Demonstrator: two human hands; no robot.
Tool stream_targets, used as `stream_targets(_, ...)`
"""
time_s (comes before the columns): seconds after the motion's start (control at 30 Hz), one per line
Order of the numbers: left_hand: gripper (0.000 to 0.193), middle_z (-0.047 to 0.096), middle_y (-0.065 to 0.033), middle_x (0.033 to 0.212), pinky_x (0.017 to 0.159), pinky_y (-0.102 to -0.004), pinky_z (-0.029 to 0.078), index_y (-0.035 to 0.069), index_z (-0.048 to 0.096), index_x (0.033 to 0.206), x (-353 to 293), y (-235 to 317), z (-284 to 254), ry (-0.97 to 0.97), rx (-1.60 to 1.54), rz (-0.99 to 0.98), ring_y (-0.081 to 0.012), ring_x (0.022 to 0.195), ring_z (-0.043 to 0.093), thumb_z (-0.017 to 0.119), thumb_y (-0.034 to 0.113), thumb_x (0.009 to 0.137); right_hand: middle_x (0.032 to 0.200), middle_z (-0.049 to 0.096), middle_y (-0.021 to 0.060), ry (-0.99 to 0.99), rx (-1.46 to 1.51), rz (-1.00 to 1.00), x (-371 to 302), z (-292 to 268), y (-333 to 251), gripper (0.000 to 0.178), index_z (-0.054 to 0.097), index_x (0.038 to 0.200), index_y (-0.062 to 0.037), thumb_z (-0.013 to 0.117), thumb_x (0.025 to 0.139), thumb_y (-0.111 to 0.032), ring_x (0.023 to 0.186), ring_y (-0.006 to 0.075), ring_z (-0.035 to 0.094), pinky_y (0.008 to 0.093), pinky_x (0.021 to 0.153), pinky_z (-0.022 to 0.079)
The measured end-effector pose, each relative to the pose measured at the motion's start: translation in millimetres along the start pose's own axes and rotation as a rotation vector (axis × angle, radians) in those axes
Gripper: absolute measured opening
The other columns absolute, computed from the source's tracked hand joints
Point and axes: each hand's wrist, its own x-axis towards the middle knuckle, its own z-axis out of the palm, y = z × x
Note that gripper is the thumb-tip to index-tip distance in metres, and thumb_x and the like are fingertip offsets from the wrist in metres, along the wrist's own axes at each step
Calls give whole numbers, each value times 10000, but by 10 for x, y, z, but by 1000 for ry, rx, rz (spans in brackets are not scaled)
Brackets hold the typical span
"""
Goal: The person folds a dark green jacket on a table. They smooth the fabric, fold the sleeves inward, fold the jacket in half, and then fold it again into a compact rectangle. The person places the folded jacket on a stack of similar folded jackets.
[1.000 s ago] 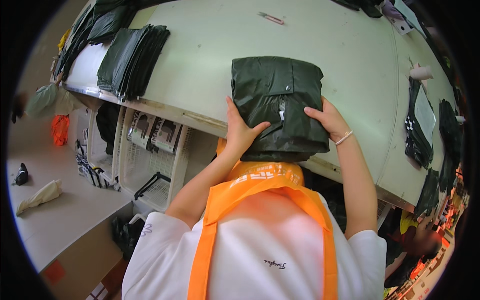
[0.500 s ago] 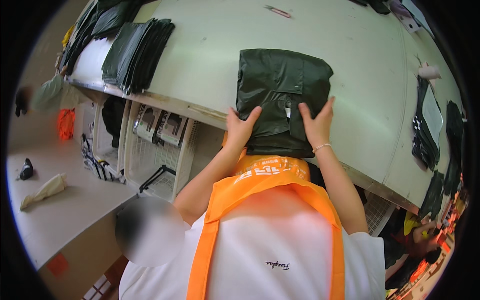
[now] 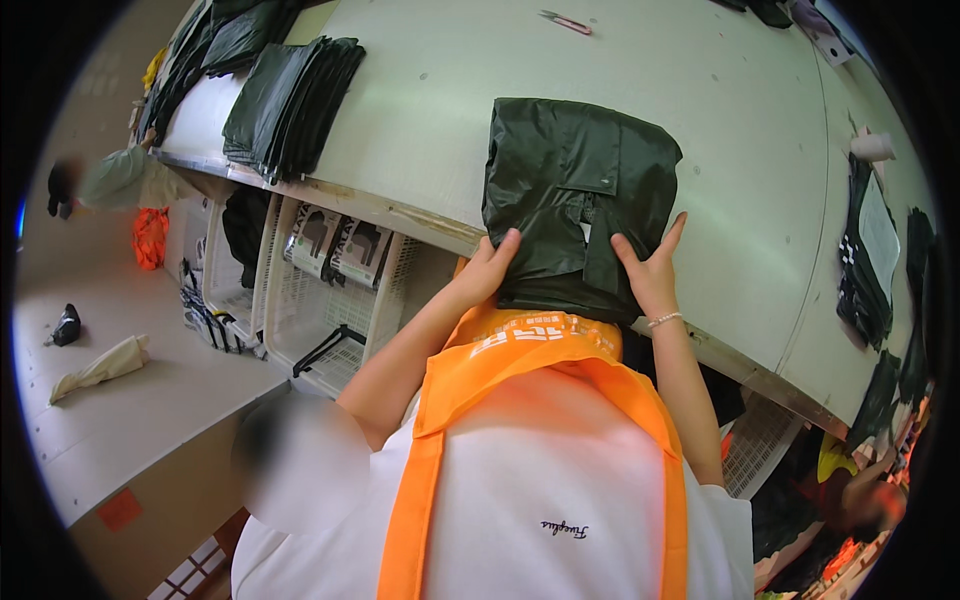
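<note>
A folded dark green garment (image 3: 580, 160) of shiny cloth lies at the near edge of the pale worktable, with a buttoned flap and a small white label on top. My left hand (image 3: 490, 268) grips its left side near the bottom, thumb laid over the top and the other fingers hidden beneath. At the opposite side, my right hand (image 3: 652, 275) holds the garment the same way, its thumb on the cloth by the flap and its index finger reaching up along the edge.
Neat stacks of similar dark green pieces (image 3: 290, 110) stand at the table's far left. Small thread snips (image 3: 567, 22) lie at the back. White wire baskets (image 3: 320, 350) sit under the table. More dark cloth (image 3: 862, 270) and a thread cone (image 3: 872, 148) are at the right. Another person (image 3: 112, 180) is far left.
The garment has slid slightly within my grip, and both hands now sit a little lower along its sides. The whole view has shifted slightly.
</note>
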Motion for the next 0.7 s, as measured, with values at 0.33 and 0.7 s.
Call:
stream_targets(0.33, 655, 584, -243, 1125, 909, -386, 443, -48, 399, 1229, 270, 493, -183, 234, 343, 146, -354, 1071, 568, 730, 280, 770, 1367, 346, 287, 24, -474, -215, 83, 476, -591, 800, 334, 1425, -303, 640, 767, 32, 1232, 448, 398, 414, 982, 402)
stream_targets(0.7, 375, 602, -209, 1065, 782, -438, 481, 37, 520, 1134, 1167, 354, -677, 132, 693, 563, -366, 948, 591, 550, 290, 859, 1380, 324, 333, -333, -1109, 115, 913, 1900, -2213, 969, 419, 1381, -111, 602, 657, -728, 1202, 468, 407, 517, 989, 312)
